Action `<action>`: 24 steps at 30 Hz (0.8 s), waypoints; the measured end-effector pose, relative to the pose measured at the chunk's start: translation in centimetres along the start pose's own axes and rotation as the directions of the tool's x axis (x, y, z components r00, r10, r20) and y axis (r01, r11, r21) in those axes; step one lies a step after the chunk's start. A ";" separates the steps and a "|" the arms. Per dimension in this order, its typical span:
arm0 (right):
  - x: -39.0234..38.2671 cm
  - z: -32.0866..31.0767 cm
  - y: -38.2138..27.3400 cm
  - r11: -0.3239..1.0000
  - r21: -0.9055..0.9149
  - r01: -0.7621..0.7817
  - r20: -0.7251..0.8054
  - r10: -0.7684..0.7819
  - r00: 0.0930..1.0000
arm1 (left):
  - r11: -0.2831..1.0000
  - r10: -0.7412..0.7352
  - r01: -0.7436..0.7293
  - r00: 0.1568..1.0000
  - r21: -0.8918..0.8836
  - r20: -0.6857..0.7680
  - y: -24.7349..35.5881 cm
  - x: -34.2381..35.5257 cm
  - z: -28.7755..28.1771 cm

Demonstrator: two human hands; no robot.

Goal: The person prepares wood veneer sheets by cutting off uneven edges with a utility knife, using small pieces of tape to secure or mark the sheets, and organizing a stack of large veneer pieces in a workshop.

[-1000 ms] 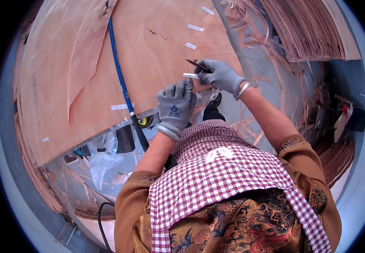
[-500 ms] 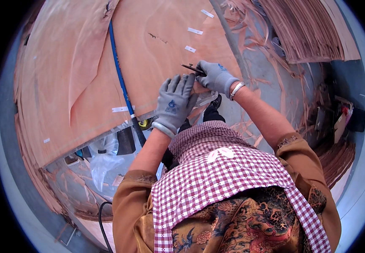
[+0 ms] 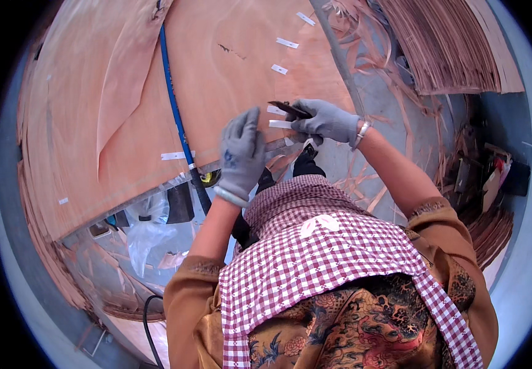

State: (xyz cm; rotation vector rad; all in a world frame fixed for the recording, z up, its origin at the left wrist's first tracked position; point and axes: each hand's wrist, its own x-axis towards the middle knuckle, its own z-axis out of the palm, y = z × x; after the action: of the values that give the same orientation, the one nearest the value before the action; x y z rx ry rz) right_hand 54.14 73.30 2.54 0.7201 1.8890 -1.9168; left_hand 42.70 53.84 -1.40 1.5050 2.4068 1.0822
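My gloved right hand (image 3: 328,122) grips a dark, narrow tool (image 3: 288,109) at the right edge of a large wood veneer sheet (image 3: 229,80). A short white tape strip (image 3: 279,124) sticks out leftward beneath its fingers. Another white strip (image 3: 274,110) lies on the sheet just behind the tool. My gloved left hand (image 3: 240,154) is over the sheet's near edge, left of the tape, fingers outstretched and holding nothing. More white tape pieces (image 3: 287,43) dot the sheet. A blue rod or hose (image 3: 173,98) runs lengthwise across it, left of my hands.
Stacked veneer sheets (image 3: 444,46) are at the upper right. Veneer offcuts (image 3: 370,55) litter the grey floor. A clear plastic bag (image 3: 146,237) lies below the sheet at left, and dark items (image 3: 512,178) are at the far right. My shoe (image 3: 309,149) shows below my right hand.
My left hand has pulled back leftward from the tape spot. A white strip now shows on the sheet there. My right hand, still gripping the tool, has shifted slightly right.
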 end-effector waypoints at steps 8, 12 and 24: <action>1.0 1.1 1.6 0.973 -0.231 -0.007 -0.155 -0.030 0.987 | 0.927 0.146 -0.201 0.971 0.316 0.189 2.2 -2.0 1.8; -1.1 2.0 1.1 0.943 -0.334 -0.017 -0.223 -0.061 0.973 | 0.926 0.134 -0.192 0.972 0.324 0.192 2.2 -1.7 1.6; -11.2 -11.2 9.2 0.985 0.103 0.135 -0.271 -0.103 0.957 | 0.961 0.033 -0.070 0.989 0.266 0.143 5.3 7.1 0.9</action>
State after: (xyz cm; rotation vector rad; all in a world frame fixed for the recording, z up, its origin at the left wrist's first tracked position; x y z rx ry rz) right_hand 69.75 82.85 1.83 0.9621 2.0267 -2.1145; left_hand 43.46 61.46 3.07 1.6685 2.5110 0.6507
